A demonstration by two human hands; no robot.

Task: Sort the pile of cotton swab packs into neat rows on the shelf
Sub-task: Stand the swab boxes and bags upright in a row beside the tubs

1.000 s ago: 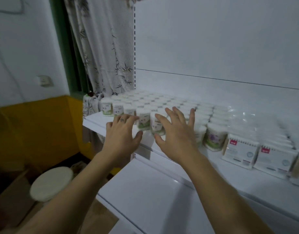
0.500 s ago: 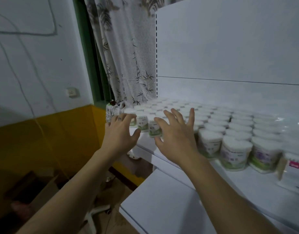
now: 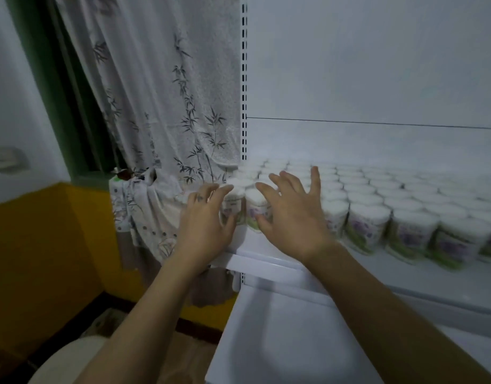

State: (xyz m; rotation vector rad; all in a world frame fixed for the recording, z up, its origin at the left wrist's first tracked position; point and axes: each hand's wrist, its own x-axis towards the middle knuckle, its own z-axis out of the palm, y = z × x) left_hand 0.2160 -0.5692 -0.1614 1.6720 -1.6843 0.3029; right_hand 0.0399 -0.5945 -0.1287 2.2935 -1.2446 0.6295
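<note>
Several round cotton swab packs (image 3: 367, 225) with white lids and green-purple labels stand in rows on the white shelf (image 3: 421, 275). My left hand (image 3: 204, 221) is at the shelf's left end, fingers spread against the front corner pack (image 3: 234, 209). My right hand (image 3: 292, 213) lies with straight, spread fingers over the front of the neighbouring pack (image 3: 254, 210) and the lids behind it. Neither hand curls round a pack. The fronts of the packs behind my right hand are hidden.
A bamboo-print curtain (image 3: 166, 120) hangs just left of the shelf's slotted upright (image 3: 244, 79). A lower white shelf (image 3: 280, 336) juts out below. A yellow wall (image 3: 45, 259) and a pale round stool (image 3: 70, 361) are at the lower left.
The view has swung left, so the flat packs at the right left the frame. Both hands stayed spread against the leftmost front packs, my left hand now nearer the corner pack.
</note>
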